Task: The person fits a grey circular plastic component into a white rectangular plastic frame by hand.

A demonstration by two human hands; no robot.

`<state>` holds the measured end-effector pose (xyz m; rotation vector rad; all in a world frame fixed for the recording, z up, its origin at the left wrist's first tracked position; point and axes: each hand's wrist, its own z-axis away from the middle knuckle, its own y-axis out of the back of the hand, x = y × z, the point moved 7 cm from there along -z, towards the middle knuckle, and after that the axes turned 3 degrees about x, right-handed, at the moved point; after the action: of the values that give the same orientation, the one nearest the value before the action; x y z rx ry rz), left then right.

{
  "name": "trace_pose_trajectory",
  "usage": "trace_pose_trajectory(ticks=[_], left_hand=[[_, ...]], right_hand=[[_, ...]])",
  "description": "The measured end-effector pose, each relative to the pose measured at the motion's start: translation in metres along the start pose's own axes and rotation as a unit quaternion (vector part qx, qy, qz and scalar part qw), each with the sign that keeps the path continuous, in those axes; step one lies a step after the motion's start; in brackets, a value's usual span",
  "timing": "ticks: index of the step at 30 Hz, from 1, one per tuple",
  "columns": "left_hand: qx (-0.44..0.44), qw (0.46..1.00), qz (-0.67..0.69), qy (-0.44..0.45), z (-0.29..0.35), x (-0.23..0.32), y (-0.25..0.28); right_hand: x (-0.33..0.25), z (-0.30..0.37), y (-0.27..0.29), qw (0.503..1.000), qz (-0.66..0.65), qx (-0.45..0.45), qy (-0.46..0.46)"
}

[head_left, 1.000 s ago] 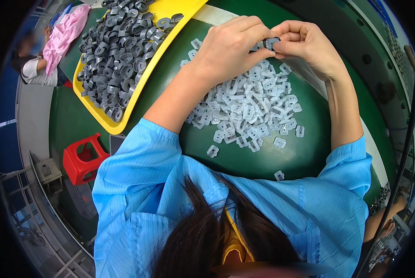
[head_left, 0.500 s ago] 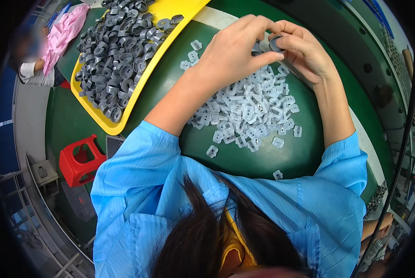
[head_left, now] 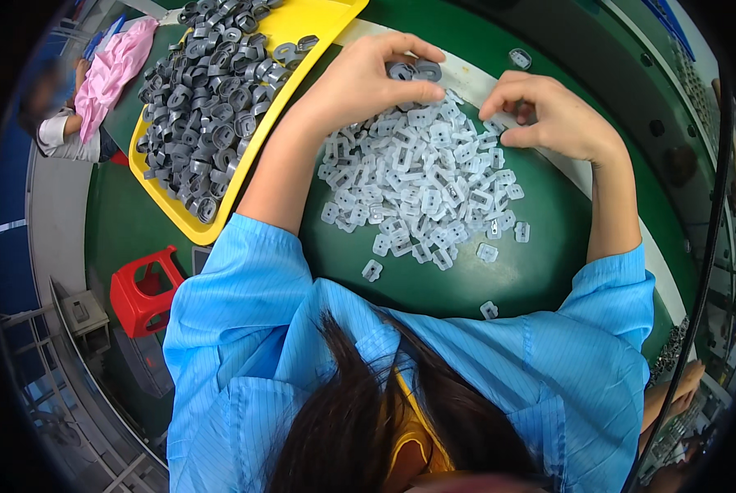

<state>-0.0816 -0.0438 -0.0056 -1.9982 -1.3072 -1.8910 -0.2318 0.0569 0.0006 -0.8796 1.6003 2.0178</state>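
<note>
My left hand (head_left: 368, 78) is above the far left side of the pile, its fingers and thumb closed round grey plastic ring-shaped parts (head_left: 417, 71); the count is partly hidden by the fingers. My right hand (head_left: 557, 119) is over the pile's far right edge. Its index finger and thumb are bent and apart, beside a small translucent white piece (head_left: 495, 126); I see no firm grip on it. Between my forearms spreads the heap of small translucent white plastic pieces (head_left: 433, 181) with slots, on a green tabletop (head_left: 532, 271). One grey part (head_left: 519, 57) lies beyond my right hand.
A yellow tray (head_left: 253, 156) heaped with grey ring parts (head_left: 212, 107) stands at the left. A red stool (head_left: 146, 292) is at the lower left. Another person's arm (head_left: 72, 123) shows beside pink cloth (head_left: 119, 70). A pale strip (head_left: 475, 78) edges the table's far side.
My hands have moved apart from where they met over a grey part. The right dropped toward the pile; the left moved left. A grey part now shows on the green surface beyond.
</note>
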Motion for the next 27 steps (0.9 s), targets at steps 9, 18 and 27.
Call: trace_pose_trajectory(ticks=[9,18,27], left_hand=[[-0.033,0.996,-0.08,-0.015,0.0,0.008,-0.014],[0.043,0.989,-0.139,-0.04,0.0,0.02,-0.01],[0.024,0.985,-0.159,-0.061,0.001,0.015,-0.018]], right_hand=[[0.012,-0.009,0.005,0.992,0.009,0.12,-0.034],[0.005,-0.01,0.011,0.95,-0.212,0.228,-0.033],[0.02,-0.029,-0.015,0.921,-0.322,0.215,-0.05]])
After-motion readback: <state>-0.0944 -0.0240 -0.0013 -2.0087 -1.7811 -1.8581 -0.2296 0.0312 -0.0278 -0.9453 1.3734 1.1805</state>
